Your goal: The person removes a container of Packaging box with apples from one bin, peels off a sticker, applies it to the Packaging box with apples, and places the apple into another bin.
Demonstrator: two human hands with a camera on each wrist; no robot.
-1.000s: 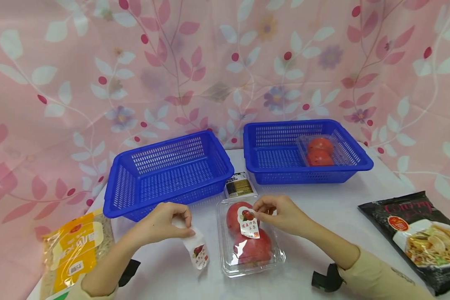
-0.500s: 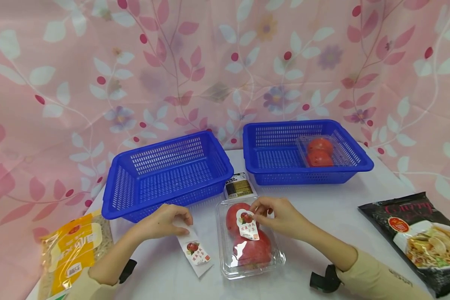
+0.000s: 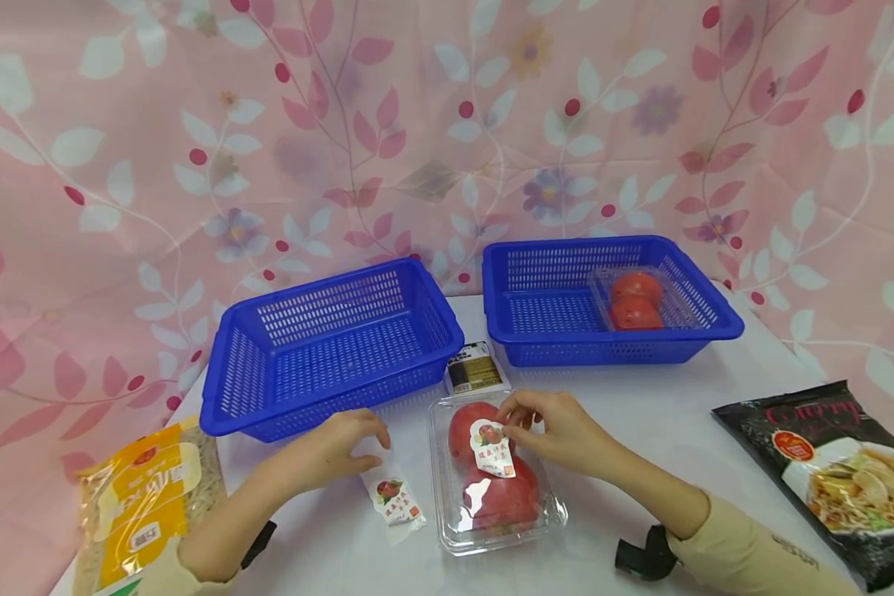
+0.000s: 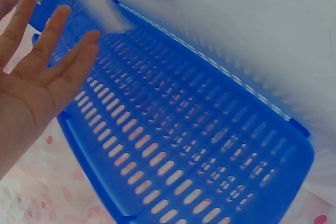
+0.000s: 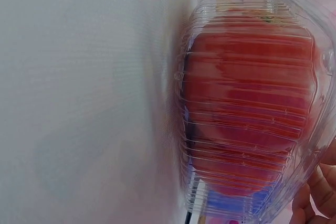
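Observation:
A clear plastic clamshell box with two red round fruits lies on the white table. My right hand pinches the upper edge of a white apple-print sticker over the box lid. Whether the whole sticker touches the lid I cannot tell. Just left of the box, my left hand has its fingers spread apart. A white label strip with another apple print lies just beyond the fingertips, and it is blurred in the left wrist view. The right wrist view shows the fruits through the box's ribbed side.
Behind the hands stand a left blue basket and a right blue basket; the right one holds another fruit box. A small labelled packet lies between them. A yellow bag is at left, a black noodle bag at right.
The left hand's fingers have opened away from the label strip, which has slid slightly and lies lower. The right hand and sticker moved slightly left, then stayed nearly still.

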